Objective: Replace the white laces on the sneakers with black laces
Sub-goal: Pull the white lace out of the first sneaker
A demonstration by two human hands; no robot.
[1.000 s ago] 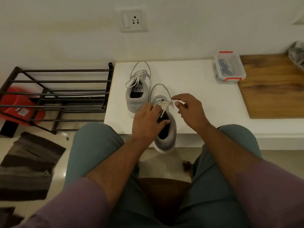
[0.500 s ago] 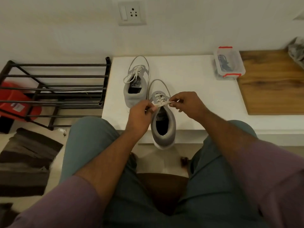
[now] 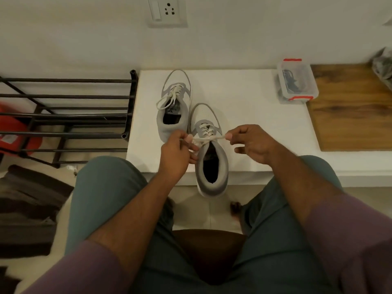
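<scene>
Pulling the white lace (image 3: 209,139) sideways on the near sneaker (image 3: 211,153): both hands pinch it, one end each, lace stretched taut across the top eyelets.

- Left hand (image 3: 175,152): thumb and fingers (image 3: 189,137) curled, pinching the left end of the lace, just left of the shoe's collar.
- Right hand (image 3: 251,143): thumb and forefinger pinch the right end; remaining fingers curled in, holding nothing else.
- Near sneaker: grey, toe pointing at the wall, heel overhanging the front edge of the white worktop (image 3: 244,124). White lace is threaded through the lower eyelets.
- Far sneaker (image 3: 174,105): same orientation, just left of and behind the near one, the two nearly touching. Its white lace (image 3: 169,96) is tied, loop hanging off the left side.
- Clear plastic box (image 3: 297,81) with red clips sits at the right end of the worktop, lid on; dark contents inside, look like black laces, can't confirm.
- Wooden board (image 3: 352,107) lies right of the box, box edge against it.
- Black metal shoe rack (image 3: 67,119) stands left of the worktop, red item (image 3: 12,132) behind its bars.
- Dark striped mat (image 3: 27,209) on the floor lower left.
- Wall socket (image 3: 167,11) above the sneakers.
- Person seated, knees either side of the near sneaker.
</scene>
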